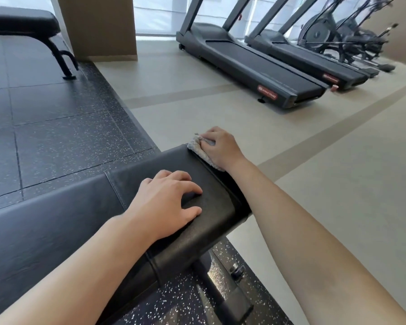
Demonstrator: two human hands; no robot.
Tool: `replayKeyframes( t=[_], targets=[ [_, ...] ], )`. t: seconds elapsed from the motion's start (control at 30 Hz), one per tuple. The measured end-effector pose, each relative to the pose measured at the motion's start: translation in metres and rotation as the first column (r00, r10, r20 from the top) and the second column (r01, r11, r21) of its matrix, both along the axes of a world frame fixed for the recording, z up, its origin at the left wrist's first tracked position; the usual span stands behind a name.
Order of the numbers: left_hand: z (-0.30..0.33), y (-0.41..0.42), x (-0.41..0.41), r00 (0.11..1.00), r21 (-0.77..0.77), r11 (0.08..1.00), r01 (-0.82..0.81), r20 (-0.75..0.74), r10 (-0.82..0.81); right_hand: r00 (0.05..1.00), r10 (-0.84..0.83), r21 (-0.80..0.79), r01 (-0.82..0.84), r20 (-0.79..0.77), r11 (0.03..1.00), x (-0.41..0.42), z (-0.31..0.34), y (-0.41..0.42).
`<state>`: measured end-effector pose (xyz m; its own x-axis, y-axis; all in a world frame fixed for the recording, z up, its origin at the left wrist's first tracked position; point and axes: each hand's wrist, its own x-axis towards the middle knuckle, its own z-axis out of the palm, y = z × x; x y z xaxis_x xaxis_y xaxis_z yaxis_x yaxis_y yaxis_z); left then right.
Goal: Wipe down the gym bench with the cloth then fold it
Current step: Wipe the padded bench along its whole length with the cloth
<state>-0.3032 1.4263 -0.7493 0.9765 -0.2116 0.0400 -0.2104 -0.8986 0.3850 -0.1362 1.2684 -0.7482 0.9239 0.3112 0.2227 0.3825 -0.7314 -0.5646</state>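
Grey cloth (201,150) under right hand (220,148) | bench (211,214) end | treadmill (249,64) beyond

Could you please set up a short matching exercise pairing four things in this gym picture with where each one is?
Things:
1. cloth
2. left hand
3. second bench
4. treadmills

Places:
A. far left, on the dark speckled floor
B. flat on top of the bench pad
C. by the window, on the pale floor
D. under the right hand at the pad's far edge

Pairs: 1-D, 2-B, 3-A, 4-C
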Motion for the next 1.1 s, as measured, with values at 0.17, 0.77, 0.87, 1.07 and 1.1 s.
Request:
replayKeyframes(
  t=[0.17, 0.77, 0.87, 1.07, 1.1],
  targets=[
    [-0.002, 0.002, 0.000, 1.000, -0.004, 1.000, 0.001, 0.016, -0.001, 0.997, 0.072, 0.010, -0.073, 0.014, 0.997, -0.042, -0.004, -0.055],
    [-0.006, 0.002, -0.001, 0.999, -0.005, 1.000, -0.007, 0.035, 0.007, 1.000, 0.019, -0.087, -0.019, 0.003, 0.996, 0.017, 0.000, 0.022],
    [-0.006, 0.001, -0.001, 0.999, -0.012, 1.000, -0.012, 0.038, 0.012, 0.999, 0.034, -0.082, -0.033, 0.014, 0.996, 0.008, 0.000, 0.014],
    [-0.004, 0.000, -0.002, 0.999, -0.021, 1.000, -0.022, 0.027, 0.022, 0.994, 0.084, 0.008, -0.084, 0.068, 0.996, -0.091, -0.010, -0.072],
    [-0.003, -0.001, -0.002, 0.999, -0.019, 1.000, -0.021, 0.025, 0.022, 0.994, 0.080, 0.010, -0.081, 0.073, 0.997, -0.107, -0.012, -0.088]
  ],
)
